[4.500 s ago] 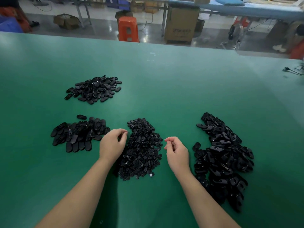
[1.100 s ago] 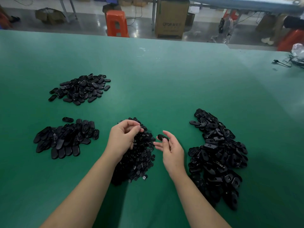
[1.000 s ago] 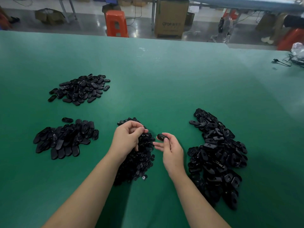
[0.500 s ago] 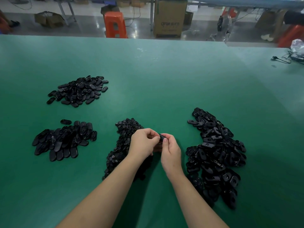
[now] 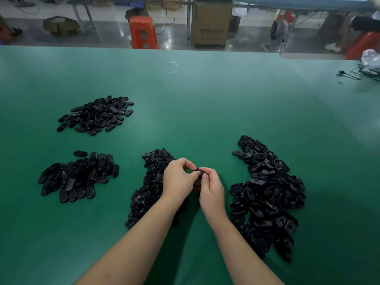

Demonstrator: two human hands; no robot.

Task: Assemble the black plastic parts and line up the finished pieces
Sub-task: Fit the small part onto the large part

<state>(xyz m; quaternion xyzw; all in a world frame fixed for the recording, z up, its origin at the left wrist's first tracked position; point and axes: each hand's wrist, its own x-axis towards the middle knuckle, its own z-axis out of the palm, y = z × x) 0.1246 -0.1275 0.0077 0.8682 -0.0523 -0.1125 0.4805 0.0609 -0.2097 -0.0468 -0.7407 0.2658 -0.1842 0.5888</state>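
Observation:
My left hand (image 5: 178,179) and my right hand (image 5: 211,189) meet above the green table (image 5: 195,103), both pinching one small black oval part (image 5: 200,171) between fingertips. Under my left wrist lies a heap of small round black pieces (image 5: 151,182). A large pile of black slotted oval parts (image 5: 267,194) lies to the right. On the left sits a pile of smooth black oval pieces (image 5: 76,175), some lined up in a row along its front. Another pile of black ovals (image 5: 96,115) lies farther back left.
A black cable (image 5: 357,74) and a clear plastic bag (image 5: 371,57) lie at the table's far right corner. Beyond the far edge stand an orange stool (image 5: 143,32), a cardboard box (image 5: 211,23) and a fan (image 5: 276,34) on the floor.
My left hand left the heap of round pieces and moved right to meet my right hand, which held the oval part. Both hands now pinch it together.

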